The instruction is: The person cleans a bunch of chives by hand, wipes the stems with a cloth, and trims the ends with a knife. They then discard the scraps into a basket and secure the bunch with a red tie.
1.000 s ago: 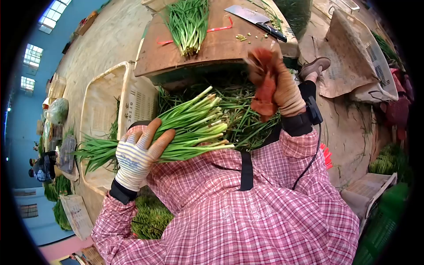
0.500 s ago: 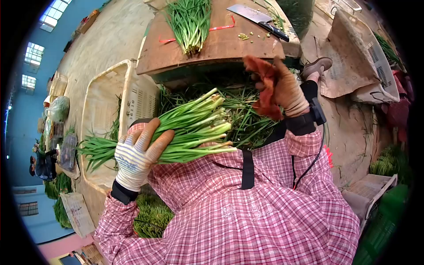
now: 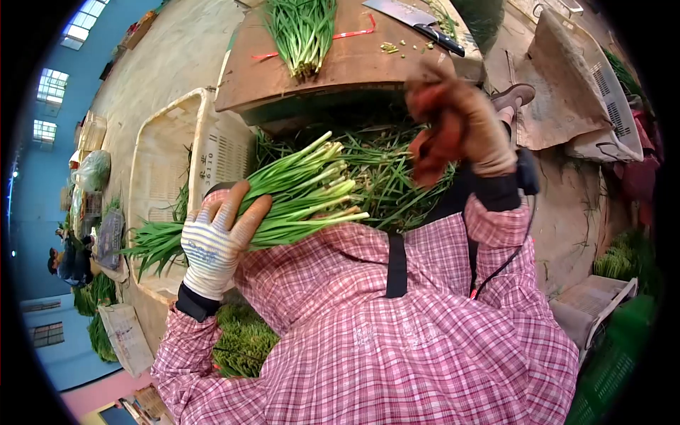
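the leafy stalks are clamped in the left hand, slanted above the leaf heap beside the counter, pale ends pointing away from the palm. by the right hand, reddish material is seen; its grip is too blurred to tell. the stalks are probably best held firmly but uncrushed, with pale ends kept exposed and level, so that stray leaves can be cleared.

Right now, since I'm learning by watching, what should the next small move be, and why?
Probably bring the red cloth in the right hand to the pale ends of the bunch: the left hand grips it farther back, and those ends stick out, with the cloth apart from them.
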Demonstrator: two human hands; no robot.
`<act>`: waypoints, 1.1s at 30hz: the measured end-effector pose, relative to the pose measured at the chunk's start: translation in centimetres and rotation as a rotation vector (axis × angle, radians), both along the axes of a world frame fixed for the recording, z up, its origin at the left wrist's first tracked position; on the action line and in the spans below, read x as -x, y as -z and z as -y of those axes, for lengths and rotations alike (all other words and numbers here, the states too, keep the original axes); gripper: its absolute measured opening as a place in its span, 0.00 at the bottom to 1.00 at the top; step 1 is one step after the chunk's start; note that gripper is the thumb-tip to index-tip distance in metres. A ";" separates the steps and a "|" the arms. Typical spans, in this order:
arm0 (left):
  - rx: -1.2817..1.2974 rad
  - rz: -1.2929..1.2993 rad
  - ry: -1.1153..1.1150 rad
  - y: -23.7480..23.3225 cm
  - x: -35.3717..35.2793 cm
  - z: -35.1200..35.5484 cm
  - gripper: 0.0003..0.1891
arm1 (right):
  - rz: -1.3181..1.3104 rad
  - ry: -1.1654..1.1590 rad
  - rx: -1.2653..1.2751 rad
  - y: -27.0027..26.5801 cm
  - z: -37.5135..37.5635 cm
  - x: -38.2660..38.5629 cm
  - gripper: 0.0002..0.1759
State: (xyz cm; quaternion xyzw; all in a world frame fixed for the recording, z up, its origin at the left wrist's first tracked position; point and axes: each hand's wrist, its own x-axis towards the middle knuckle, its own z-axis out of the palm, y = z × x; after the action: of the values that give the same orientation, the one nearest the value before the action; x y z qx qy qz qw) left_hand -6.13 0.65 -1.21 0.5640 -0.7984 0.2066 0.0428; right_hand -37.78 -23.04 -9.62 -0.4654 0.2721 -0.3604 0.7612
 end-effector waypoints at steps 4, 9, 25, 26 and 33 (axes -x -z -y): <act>0.027 0.035 0.008 -0.4 0.1 -0.1 0.26 | -0.453 -0.210 0.797 8.0 0.8 1.1 0.38; 0.013 0.031 0.050 0.5 0.4 0.8 0.26 | 0.398 -0.037 -0.067 1.7 -0.2 -0.3 0.27; -0.026 0.040 0.073 0.6 2.1 0.8 0.25 | -0.067 -0.010 0.009 5.9 -3.8 -4.0 0.15; -0.007 0.043 0.051 0.6 1.7 0.5 0.25 | 0.094 0.114 -0.059 8.8 -2.9 -3.5 0.16; -0.011 0.017 0.034 0.6 0.8 0.9 0.28 | 0.299 -0.180 -0.342 8.1 -7.1 -4.1 0.29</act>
State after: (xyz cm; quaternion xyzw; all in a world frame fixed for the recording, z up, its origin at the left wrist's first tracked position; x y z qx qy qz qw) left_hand -6.88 -0.23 -1.77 0.5487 -0.8093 0.2065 0.0365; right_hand -33.64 -15.89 -17.70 -0.2936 0.1710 -0.3047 0.8898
